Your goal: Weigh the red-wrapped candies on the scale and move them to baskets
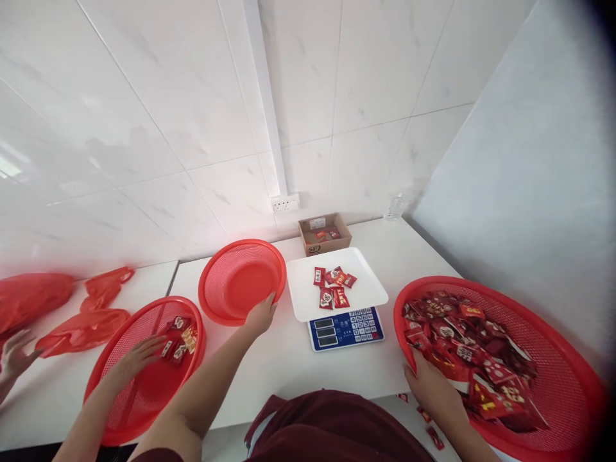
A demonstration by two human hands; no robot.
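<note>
My left hand is closed on the near right rim of a red mesh basket, which has nothing inside. At the right, my right hand grips the near left rim of a large red basket. Many small red snack packets lie heaped in it. Between the two baskets, a white weighing tray sits on a scale with a blue keypad panel. Several red packets rest on the tray.
A co-worker's hand reaches into a red basket with several packets; another hand is near red plastic bags. A cardboard box and a clear plastic bottle stand by the wall. Packets lie below the table edge.
</note>
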